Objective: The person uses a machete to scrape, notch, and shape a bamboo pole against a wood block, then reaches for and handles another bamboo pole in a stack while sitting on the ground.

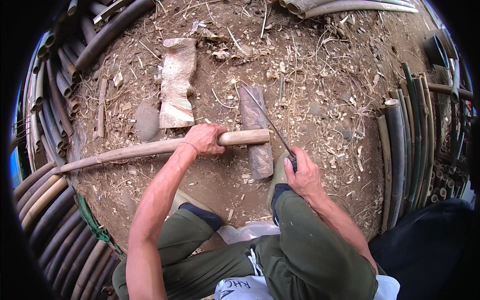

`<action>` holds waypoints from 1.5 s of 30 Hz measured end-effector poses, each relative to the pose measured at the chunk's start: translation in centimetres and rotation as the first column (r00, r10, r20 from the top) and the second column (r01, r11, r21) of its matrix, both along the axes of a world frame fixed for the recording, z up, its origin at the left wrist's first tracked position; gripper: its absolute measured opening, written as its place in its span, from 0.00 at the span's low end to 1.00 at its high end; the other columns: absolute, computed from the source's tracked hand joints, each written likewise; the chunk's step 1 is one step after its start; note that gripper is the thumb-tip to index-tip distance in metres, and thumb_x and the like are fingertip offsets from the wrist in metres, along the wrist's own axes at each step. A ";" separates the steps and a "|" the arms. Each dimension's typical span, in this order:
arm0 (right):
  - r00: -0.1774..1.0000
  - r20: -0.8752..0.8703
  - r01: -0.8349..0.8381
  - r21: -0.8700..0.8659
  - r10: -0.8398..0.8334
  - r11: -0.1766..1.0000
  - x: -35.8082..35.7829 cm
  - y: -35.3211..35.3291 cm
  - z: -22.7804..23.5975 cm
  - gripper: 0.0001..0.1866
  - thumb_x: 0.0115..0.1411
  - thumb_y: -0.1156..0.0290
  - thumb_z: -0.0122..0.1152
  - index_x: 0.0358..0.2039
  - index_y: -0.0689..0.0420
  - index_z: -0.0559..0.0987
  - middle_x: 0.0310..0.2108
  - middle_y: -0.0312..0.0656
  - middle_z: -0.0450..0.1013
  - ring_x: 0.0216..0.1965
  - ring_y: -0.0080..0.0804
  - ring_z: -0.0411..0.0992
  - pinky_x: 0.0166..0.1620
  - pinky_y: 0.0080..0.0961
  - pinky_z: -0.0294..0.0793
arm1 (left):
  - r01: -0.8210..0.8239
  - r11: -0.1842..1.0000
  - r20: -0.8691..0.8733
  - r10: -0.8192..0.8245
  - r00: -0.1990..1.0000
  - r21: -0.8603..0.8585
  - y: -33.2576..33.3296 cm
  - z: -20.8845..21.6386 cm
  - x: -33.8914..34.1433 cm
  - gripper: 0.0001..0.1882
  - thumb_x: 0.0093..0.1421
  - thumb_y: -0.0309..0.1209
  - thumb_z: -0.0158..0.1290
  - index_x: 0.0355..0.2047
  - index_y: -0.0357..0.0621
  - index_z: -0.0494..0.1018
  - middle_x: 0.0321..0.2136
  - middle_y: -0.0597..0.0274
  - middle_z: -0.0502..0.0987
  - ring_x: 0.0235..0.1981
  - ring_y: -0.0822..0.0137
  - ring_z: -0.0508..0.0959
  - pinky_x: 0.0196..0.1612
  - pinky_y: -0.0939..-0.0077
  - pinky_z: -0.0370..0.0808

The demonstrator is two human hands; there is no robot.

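My left hand [204,140] is wrapped round a long bamboo pole [135,151] near its right end. The pole runs off to the left, and its cut end rests across a short dark log [255,112] on the ground. In my right hand [303,172] is the dark handle of a long-bladed knife [270,121]. Its narrow-looking blade slants up and left, past the pole's end and over the top of the log. Whether the blade touches the log I cannot tell.
A pale, rough-cut wood slab [177,82] and a flat stone [147,121] lie beyond the pole. Chips and shavings litter the dirt. Bamboo poles [75,255] are stacked at left; more poles [397,160] stand at right. My shoes [279,175] are close to the log.
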State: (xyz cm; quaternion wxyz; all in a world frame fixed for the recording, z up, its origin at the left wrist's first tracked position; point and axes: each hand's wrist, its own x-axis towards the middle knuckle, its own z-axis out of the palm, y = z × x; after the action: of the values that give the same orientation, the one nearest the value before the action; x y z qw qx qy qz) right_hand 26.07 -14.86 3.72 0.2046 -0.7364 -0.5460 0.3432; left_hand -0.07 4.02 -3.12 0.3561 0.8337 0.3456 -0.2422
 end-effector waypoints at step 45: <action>0.976 -0.160 0.155 0.054 -0.145 0.986 0.6 2.5 -2.0 0.17 0.62 0.72 0.58 0.51 0.65 0.73 0.36 0.57 0.76 0.34 0.54 0.78 0.35 0.43 0.76 | -0.186 0.956 0.037 0.182 0.983 0.226 -2.1 0.6 1.2 0.25 0.46 0.41 0.65 0.41 0.46 0.71 0.35 0.53 0.78 0.41 0.53 0.80 0.43 0.59 0.75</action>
State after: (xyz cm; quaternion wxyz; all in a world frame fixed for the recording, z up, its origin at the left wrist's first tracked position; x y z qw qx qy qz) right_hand 26.67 -12.31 1.71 0.2964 -0.7392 -0.4822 0.3649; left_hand 1.09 1.89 -2.54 0.2817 0.8352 0.4444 -0.1600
